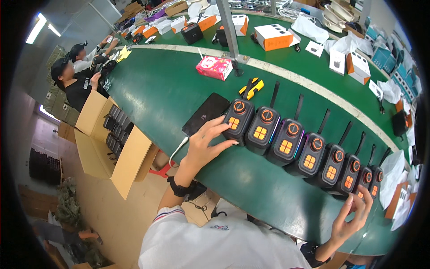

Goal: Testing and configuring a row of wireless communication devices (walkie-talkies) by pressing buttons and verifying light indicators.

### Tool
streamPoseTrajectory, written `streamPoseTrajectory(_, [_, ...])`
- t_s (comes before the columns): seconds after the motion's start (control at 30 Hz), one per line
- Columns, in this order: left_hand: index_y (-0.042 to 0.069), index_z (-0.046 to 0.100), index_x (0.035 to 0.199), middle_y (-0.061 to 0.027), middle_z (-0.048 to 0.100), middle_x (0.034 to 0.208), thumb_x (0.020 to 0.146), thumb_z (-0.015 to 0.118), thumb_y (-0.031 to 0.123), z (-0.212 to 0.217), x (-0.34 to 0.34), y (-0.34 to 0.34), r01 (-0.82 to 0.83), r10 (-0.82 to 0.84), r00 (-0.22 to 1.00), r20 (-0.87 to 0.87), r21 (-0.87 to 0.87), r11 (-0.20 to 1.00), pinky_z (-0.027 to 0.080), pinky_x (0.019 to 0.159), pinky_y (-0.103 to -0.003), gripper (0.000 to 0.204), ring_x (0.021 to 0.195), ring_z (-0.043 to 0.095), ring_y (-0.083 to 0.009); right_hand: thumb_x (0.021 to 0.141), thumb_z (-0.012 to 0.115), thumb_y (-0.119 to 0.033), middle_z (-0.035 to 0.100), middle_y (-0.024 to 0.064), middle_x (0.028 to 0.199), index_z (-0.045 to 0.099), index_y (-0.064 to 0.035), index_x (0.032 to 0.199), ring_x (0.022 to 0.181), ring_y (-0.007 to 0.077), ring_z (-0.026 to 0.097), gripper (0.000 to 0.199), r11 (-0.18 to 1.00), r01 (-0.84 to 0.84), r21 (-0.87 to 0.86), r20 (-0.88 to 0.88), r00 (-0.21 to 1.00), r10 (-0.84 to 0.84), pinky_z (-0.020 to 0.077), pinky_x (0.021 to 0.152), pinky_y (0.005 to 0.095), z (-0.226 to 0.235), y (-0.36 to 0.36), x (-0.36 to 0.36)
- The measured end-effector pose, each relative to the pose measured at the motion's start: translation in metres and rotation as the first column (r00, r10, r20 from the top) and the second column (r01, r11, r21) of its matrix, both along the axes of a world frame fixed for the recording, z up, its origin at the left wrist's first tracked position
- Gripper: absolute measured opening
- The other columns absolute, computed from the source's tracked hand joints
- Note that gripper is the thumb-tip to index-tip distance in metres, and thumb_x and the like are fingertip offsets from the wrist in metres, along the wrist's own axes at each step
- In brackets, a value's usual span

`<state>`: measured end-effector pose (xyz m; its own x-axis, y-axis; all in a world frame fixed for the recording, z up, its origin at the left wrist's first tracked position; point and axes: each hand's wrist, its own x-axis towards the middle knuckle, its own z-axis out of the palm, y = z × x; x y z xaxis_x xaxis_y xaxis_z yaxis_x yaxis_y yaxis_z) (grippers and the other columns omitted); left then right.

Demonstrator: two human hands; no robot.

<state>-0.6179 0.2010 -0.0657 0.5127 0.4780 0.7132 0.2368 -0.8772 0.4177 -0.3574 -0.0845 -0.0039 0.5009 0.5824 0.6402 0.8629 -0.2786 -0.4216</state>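
Nearest to me is the front of my white knit shirt (204,246), with a black strap-like band (180,187) round my left wrist and a dark band (314,253) round my right. My left hand (204,145) is open, thumb and fingers spread apart, fingertips at the side and lower edge of the leftmost black box-shaped device with rounded edges (243,123). My right hand (355,216) has its fingers bent, up against the far right end of the row; I cannot tell whether it grips anything there. Eight such devices stand in a slanting line on the glossy green tabletop (264,188), each with an orange ring above four orange square keys, and a thin blue-violet light (299,145) shows along the side of the third. Just behind the leftmost one lies a flat black glossy slab (206,113), a slim white cable (179,147) ending near it. Off to the left stands an open brown cardboard carton (130,162) with black items (118,123) inside. Further back are a yellow-and-black hand tool (256,88), a pink patterned box (214,67) and, beyond a pale strip, white-and-orange boxes (274,39); at the far left, two co-workers (80,89) sit beside the table
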Motion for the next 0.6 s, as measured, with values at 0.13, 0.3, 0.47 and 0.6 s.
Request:
streamPoseTrajectory(0.13, [0.004,0.058,0.108,-0.0223,0.061,0.116,0.063,0.084,0.007,-0.002,-0.001,0.001,0.014,-0.014,1.000,0.002,0.022,1.000,0.060,0.069,-0.030,0.052,0.091,0.067,-0.0252,0.087,0.053,0.001,0.058,0.0186,0.108,0.057,0.0044,0.086,0.065,0.0156,0.051,0.005,0.999,0.050,-0.002,0.054,0.997,-0.050,0.0339,0.048,0.0247,0.001,-0.008,0.010])
streamPoseTrajectory(0.3, [0.001,0.059,0.106,-0.0227,0.061,0.115,0.063,0.083,0.006,0.002,-0.002,-0.003,0.026,-0.026,1.000,0.005,0.019,0.999,0.059,0.068,-0.029,0.049,0.093,0.067,-0.0260,0.088,0.053,0.001,0.058,0.0192,0.110,0.056,0.0063,0.089,0.074,0.0192,0.053,0.006,0.983,0.175,0.059,0.163,0.970,-0.182,0.0398,0.059,0.0282,0.004,-0.025,0.033])
streamPoseTrajectory(0.47, [0.001,0.061,0.107,-0.0242,0.061,0.114,0.066,0.081,0.002,-0.013,0.008,-0.006,-0.005,0.010,0.999,0.046,-0.119,0.993,0.059,0.066,-0.030,0.046,0.086,0.069,-0.0259,0.091,0.053,-0.004,0.059,0.0179,0.112,0.060,0.0047,0.097,0.103,0.0269,0.056,0.013,0.916,0.391,0.087,0.120,0.909,-0.399,0.0430,0.082,0.0343,-0.007,-0.053,0.069])
streamPoseTrajectory(0.6, [-0.003,0.057,0.108,-0.0277,0.057,0.118,0.068,0.073,-0.009,-0.011,0.001,-0.003,0.004,0.000,1.000,0.029,-0.122,0.993,0.060,0.068,-0.031,0.043,0.090,0.068,-0.0258,0.097,0.048,-0.014,0.058,0.0117,0.117,0.054,0.0027,0.118,0.109,0.0172,0.053,0.028,0.904,0.410,0.123,-0.315,0.880,-0.356,0.0380,0.096,0.0297,-0.018,-0.052,0.084])
